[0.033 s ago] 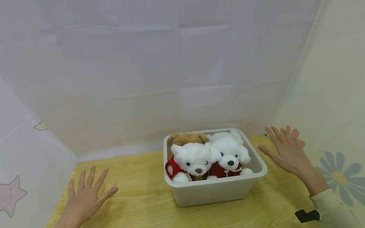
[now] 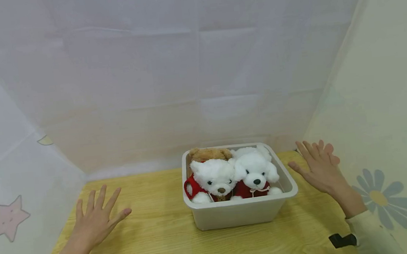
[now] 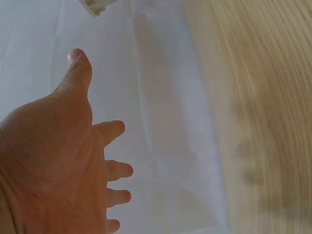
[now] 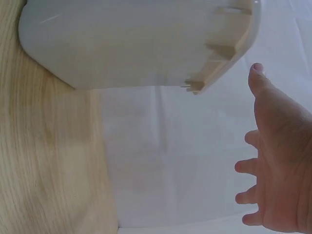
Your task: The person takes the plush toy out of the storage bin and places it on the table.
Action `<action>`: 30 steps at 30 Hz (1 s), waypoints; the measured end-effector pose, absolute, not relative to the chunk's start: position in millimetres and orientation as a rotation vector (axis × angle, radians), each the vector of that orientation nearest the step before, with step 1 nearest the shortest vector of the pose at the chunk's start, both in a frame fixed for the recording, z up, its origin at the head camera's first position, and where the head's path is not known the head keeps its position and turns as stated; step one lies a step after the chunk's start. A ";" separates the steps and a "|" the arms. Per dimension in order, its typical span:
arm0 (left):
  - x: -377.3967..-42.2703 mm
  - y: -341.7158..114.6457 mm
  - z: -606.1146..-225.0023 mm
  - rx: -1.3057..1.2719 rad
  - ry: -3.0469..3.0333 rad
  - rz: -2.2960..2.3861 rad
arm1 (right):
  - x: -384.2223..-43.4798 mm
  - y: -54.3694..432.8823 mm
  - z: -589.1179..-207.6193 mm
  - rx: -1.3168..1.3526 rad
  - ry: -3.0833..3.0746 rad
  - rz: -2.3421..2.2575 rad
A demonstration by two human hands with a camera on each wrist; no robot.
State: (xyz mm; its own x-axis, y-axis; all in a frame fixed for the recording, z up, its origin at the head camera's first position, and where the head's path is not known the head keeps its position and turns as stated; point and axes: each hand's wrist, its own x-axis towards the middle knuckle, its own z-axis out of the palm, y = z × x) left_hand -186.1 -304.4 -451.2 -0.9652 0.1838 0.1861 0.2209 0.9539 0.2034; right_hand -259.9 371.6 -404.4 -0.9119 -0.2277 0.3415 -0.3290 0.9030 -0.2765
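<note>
A pale plastic bin (image 2: 240, 214) stands on the wooden table, packed with plush toys. In front sit a white teddy bear (image 2: 215, 176) in red and a white plush dog (image 2: 256, 168) in dark red. Behind them show a brown plush toy (image 2: 210, 154) and more white fur, mostly hidden. To the left of the bin, well apart from it, my left hand (image 2: 94, 225) is held with fingers spread. My right hand (image 2: 322, 173), fingers also spread, is just right of the bin without touching it. Both hands hold nothing; the right wrist view shows the bin's side (image 4: 136, 44) near that thumb.
The light wood table (image 2: 155, 244) reaches back to a pale cloth wall (image 2: 131, 89). Cloth sides flank it, the left with a pink star (image 2: 9, 219), the right with a grey flower (image 2: 395, 205). A black band (image 2: 342, 240) is on the right sleeve.
</note>
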 end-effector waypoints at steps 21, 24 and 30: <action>-225.4 -158.3 -417.1 -0.910 -2.354 -0.778 | -277.5 359.5 -413.7 0.536 -2.630 1.292; -233.1 -134.5 -408.8 -0.959 -2.402 -0.734 | -283.5 359.1 -417.6 0.520 -2.634 1.345; -257.9 -111.0 -400.1 -1.074 -2.486 -0.576 | -295.3 350.0 -426.2 0.422 -2.647 1.282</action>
State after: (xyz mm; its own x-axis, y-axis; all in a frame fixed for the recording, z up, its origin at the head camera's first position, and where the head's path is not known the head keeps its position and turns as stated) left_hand -257.9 -111.0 -400.1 -0.6405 0.5971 0.4829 0.7486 0.6257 0.2193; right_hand -295.3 350.0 -426.2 -0.9455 -0.1785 0.2724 -0.3244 0.5904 -0.7391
